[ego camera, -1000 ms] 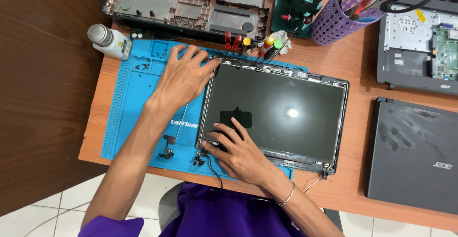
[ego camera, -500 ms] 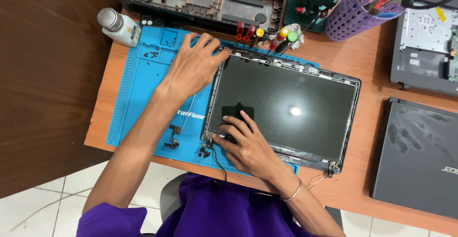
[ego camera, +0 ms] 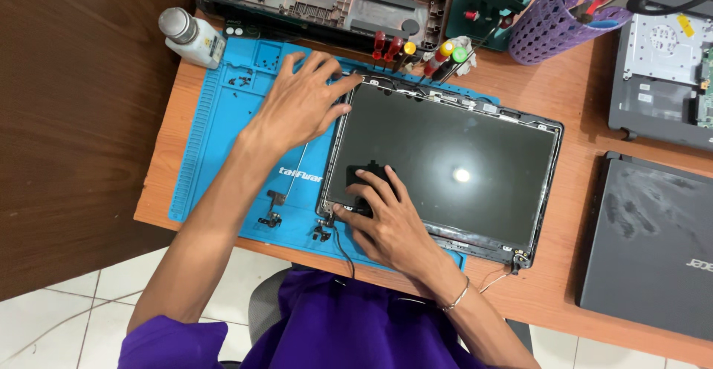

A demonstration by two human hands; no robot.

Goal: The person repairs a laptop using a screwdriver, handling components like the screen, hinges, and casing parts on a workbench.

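A white bottle (ego camera: 191,36) is stood at the blue mat's (ego camera: 215,139) far left corner. The left hand (ego camera: 301,105) is laid spread and flat at the screen's (ego camera: 445,168) top left corner. The right hand (ego camera: 386,220) is pressed on a black suction cup (ego camera: 369,178) at the screen's lower left. The screen is laid flat, partly on the mat, on the table (ego camera: 587,94).

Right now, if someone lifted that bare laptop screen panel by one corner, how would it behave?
The screen panel looks thin and wide, so it would probably flex and could crack. Its glossy face reflects a lamp, so fingers may slip. The left hand steadies its corner, and the right hand presses a small black piece on it, suggesting it shifts easily.
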